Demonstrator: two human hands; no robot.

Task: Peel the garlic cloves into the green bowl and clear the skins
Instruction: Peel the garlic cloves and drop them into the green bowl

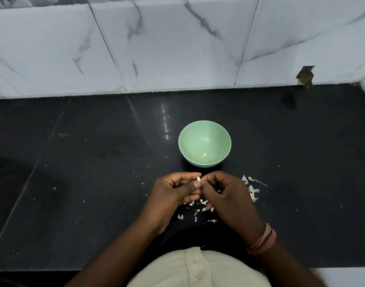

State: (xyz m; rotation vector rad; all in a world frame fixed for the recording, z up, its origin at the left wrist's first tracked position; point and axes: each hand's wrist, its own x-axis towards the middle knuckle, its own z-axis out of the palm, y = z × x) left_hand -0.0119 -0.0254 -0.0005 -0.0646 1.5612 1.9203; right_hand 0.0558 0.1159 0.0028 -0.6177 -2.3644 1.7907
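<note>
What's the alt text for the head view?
Two hands, left hand and right hand, pinch a garlic clove between them above a black counter. Just beyond sits a green bowl holding one peeled clove; papery skins lie scattered under and right of the hands.

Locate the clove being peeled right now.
Head view, centre frame: the garlic clove is pinched between the left hand and right hand, just in front of the green bowl, above the scattered skins.

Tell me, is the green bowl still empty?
No, one peeled garlic clove already lies inside the green bowl, near its front wall.
</note>
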